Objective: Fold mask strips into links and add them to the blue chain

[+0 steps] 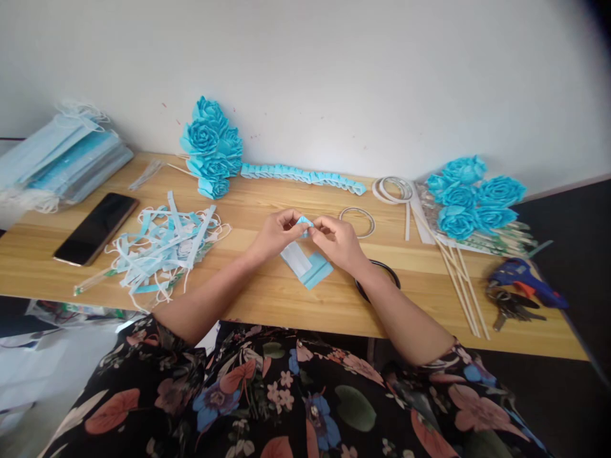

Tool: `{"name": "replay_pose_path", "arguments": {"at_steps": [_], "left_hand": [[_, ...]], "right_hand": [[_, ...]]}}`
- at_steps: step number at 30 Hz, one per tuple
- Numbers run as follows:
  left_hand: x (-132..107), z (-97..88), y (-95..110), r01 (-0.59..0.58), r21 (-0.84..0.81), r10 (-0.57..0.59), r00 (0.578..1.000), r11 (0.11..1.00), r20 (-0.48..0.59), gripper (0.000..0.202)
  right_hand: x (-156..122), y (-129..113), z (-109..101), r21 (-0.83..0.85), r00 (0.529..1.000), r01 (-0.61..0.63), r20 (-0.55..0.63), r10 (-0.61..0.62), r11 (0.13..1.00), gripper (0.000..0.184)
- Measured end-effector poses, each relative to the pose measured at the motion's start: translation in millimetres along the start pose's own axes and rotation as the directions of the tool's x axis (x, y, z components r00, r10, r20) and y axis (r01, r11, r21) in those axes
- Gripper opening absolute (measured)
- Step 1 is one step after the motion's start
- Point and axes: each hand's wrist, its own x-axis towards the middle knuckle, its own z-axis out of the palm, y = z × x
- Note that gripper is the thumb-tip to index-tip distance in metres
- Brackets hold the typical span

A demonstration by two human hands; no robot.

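My left hand (pixel 274 234) and my right hand (pixel 338 242) meet over the middle of the wooden table (pixel 267 299). Both pinch a small folded blue strip of mask fabric (pixel 304 222) between their fingertips. Just below the hands a flat blue and white fabric piece (pixel 305 264) lies on the table. A black ring (pixel 382 270) sits partly under my right wrist.
A pile of cut mask strips (pixel 165 245) and a phone (pixel 97 228) lie left, with stacked masks (pixel 62 159) behind. Blue fabric roses (pixel 212 147) and a pleated strip (pixel 305 176) sit at the back. Right: tape rolls (pixel 392 189), roses (pixel 475 196), wooden sticks (pixel 461 280), glue gun (pixel 527 280), keys (pixel 510 306).
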Motion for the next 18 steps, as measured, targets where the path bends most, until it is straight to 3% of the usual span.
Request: {"name": "replay_pose_path", "arguments": {"at_steps": [7, 14, 18], "left_hand": [[-1.7, -1.4, 2.6, 0.038, -0.046, -0.036, 0.998, 0.998, 0.048, 0.032], [0.0, -1.6, -1.6, 0.079, -0.112, -0.077, 0.997, 0.99, 0.026, 0.028], [0.5, -1.8, -2.6, 0.045, -0.113, -0.047, 0.999, 0.993, -0.016, 0.027]], "right_hand": [[0.4, -2.2, -2.3, -0.023, 0.999, 0.017, 0.032, -0.016, 1.0, 0.016], [0.8, -3.8, -4.3, 0.024, 0.999, 0.013, 0.038, -0.014, 1.0, 0.016], [0.5, -2.0, -3.8, 0.047, 1.0, -0.03, 0.009, 0.029, 0.998, 0.013]]}}
